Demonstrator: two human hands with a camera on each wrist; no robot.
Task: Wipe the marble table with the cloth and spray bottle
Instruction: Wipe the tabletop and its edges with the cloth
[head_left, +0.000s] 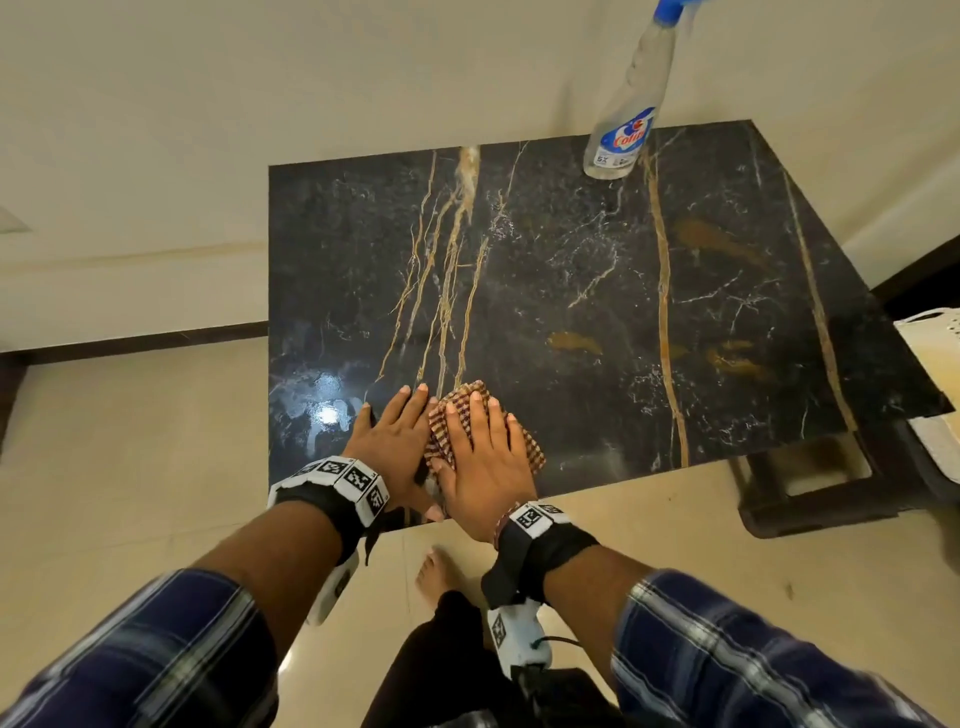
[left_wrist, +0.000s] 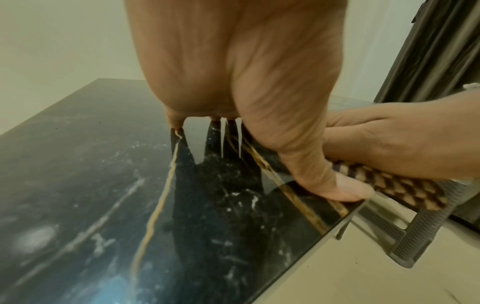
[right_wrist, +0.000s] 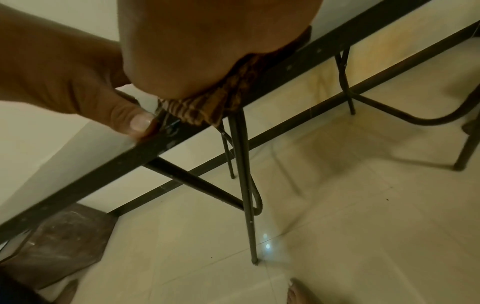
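The black marble table (head_left: 597, 291) with gold veins fills the middle of the head view. A brown and cream checked cloth (head_left: 460, 410) lies near its front edge. My right hand (head_left: 483, 452) presses flat on the cloth, fingers straight. My left hand (head_left: 397, 431) lies flat on the marble just left of it, its thumb (left_wrist: 345, 189) against the cloth (left_wrist: 405, 189). In the right wrist view the cloth (right_wrist: 207, 107) hangs slightly over the table edge (right_wrist: 124, 154). A clear spray bottle (head_left: 621, 135) with a blue head stands at the far right corner, untouched.
A dark stool frame (head_left: 810, 499) stands off the table's right front corner, with a white item (head_left: 930, 332) beyond it. A woven chair (left_wrist: 428, 226) shows in the left wrist view. My bare foot (head_left: 431, 571) is on the tiled floor below the table's front edge. A wall runs behind.
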